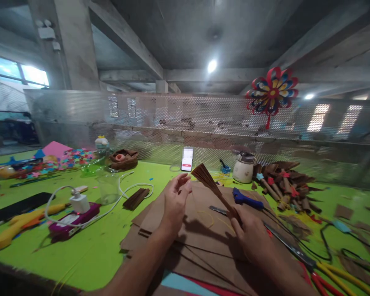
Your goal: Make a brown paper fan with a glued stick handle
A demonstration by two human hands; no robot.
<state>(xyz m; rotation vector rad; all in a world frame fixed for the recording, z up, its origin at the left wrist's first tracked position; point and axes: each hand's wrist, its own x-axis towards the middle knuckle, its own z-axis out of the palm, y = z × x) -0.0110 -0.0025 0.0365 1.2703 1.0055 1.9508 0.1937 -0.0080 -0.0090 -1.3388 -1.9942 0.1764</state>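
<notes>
Clearly, our right grip (249, 230) clasps the brown bundle (210, 183); whether our left grip (175, 198) pinches anything, we cannot tell.

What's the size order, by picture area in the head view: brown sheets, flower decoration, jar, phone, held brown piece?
1. Brown sheets
2. Flower decoration
3. Jar and held brown piece: unsure; the piece is longer but thin, and nearer the camera
4. Phone

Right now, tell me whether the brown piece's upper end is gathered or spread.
Spread: the brown piece flares wider above the right hand.
</notes>
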